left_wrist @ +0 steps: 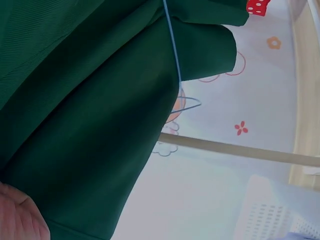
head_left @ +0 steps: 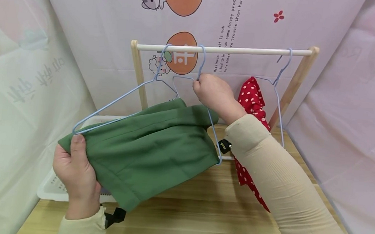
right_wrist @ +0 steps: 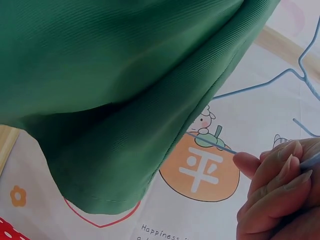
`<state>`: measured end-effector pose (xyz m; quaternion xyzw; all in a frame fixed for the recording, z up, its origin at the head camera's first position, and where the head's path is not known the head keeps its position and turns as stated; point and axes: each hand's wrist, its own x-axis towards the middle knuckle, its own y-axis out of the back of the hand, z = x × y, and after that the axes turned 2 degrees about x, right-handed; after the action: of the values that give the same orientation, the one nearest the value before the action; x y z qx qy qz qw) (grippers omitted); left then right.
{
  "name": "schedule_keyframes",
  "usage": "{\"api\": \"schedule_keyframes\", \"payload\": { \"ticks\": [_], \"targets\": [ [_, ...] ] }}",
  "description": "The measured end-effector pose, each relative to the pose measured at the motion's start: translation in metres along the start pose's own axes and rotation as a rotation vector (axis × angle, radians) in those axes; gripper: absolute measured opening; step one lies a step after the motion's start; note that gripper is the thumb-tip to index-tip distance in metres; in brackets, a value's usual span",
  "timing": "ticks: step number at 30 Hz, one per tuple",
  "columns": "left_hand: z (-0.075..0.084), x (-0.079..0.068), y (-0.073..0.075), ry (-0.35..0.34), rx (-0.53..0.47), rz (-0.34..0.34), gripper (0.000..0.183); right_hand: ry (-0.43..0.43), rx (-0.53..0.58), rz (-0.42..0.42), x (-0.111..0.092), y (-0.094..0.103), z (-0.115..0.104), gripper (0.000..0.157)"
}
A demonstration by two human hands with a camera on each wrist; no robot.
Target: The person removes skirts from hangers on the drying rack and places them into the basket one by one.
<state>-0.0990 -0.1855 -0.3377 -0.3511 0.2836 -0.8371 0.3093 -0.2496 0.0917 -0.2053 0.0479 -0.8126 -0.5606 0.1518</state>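
A green garment (head_left: pixel 150 139) spreads between the hands, lying over the lower part of a blue wire hanger (head_left: pixel 120 100). Its left corner is pinched by my left hand (head_left: pixel 77 171), thumb on top, right beside the hanger's outer corner. My right hand (head_left: pixel 216 93) grips a second blue hanger (head_left: pixel 202 64) just below its hook, and that hanger's right side runs down to the garment's right edge. Both hooks are over the rack's bar (head_left: pixel 246 51). Curled right-hand fingers (right_wrist: pixel 275 200) show around the wire in the right wrist view. The cloth hides the lower wires.
Farther right, a red polka-dot garment (head_left: pixel 251 96) hangs on another blue hanger (head_left: pixel 280 104), partly behind my right forearm. A white perforated basket (head_left: pixel 52 191) stands at the left behind the green cloth. The rack's wooden posts (head_left: pixel 301 75) rise from the wooden tabletop (head_left: pixel 200 218).
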Motion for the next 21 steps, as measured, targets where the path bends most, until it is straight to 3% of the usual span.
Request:
{"api": "schedule_keyframes", "payload": {
  "ticks": [21],
  "targets": [
    [0.039, 0.01, -0.002, -0.059, -0.071, 0.171, 0.024, -0.023, -0.007, -0.017, 0.001, 0.001, 0.0, 0.036]
  ]
}}
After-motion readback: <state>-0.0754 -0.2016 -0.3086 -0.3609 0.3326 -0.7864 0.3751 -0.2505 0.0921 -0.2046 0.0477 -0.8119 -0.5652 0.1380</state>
